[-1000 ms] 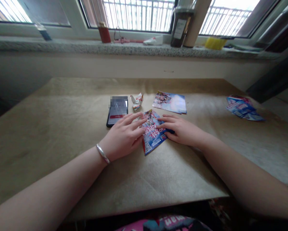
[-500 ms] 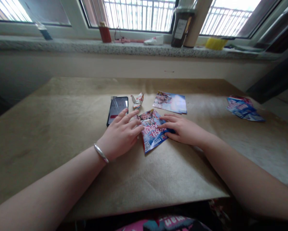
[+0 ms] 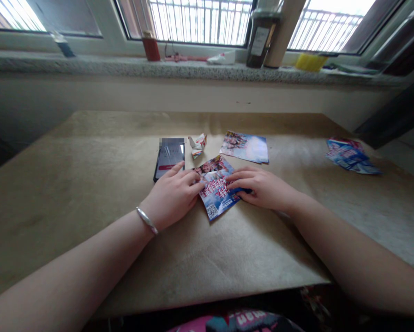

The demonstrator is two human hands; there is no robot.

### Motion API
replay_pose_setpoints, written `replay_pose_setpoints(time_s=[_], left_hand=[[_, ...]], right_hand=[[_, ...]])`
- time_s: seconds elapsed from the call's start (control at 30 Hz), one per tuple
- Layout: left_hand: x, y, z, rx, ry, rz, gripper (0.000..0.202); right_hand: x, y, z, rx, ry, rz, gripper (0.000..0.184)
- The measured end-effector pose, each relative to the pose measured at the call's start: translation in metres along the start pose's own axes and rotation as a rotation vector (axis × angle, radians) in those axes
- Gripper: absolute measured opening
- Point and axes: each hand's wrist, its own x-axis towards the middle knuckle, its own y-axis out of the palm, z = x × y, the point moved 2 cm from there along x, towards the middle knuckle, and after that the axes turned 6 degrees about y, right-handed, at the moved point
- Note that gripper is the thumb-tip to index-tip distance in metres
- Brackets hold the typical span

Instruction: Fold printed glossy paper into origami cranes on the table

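Observation:
A folded colour-printed paper sheet (image 3: 216, 189) lies flat on the brown table (image 3: 89, 184) in the middle. My left hand (image 3: 172, 196), with a silver bracelet at the wrist, lies flat with fingers stretched onto the sheet's left edge. My right hand (image 3: 262, 186) presses its extended fingers on the sheet's right side. Neither hand grips anything. A black phone (image 3: 169, 159) lies just beyond my left fingers.
A small folded paper figure (image 3: 197, 145) sits behind the sheet. More printed sheets lie at the back (image 3: 244, 147) and far right (image 3: 348, 156). The windowsill (image 3: 179, 69) carries a red cup (image 3: 151, 48), a dark jar (image 3: 258, 41) and a yellow item (image 3: 309, 62).
The sheet has turned slightly and its far corner now shows more. My left fingers have drawn closer together on its left edge; my right hand has barely shifted.

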Motion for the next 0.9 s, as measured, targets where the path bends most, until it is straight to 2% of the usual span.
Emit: replay_pose_setpoints(time_s=[0.4, 0.67, 0.9], left_hand=[[0.0, 0.009, -0.001, -0.079, -0.055, 0.072, 0.036], [0.001, 0.009, -0.001, -0.1, -0.066, 0.07, 0.036], [-0.001, 0.009, -0.002, -0.108, -0.023, 0.07, 0.037]], right_hand=[[0.0, -0.003, 0.011, 0.025, -0.039, 0.067, 0.045], [-0.001, -0.002, 0.008, 0.004, -0.04, 0.062, 0.032], [-0.002, -0.005, 0.006, -0.028, 0.011, 0.055, 0.018]])
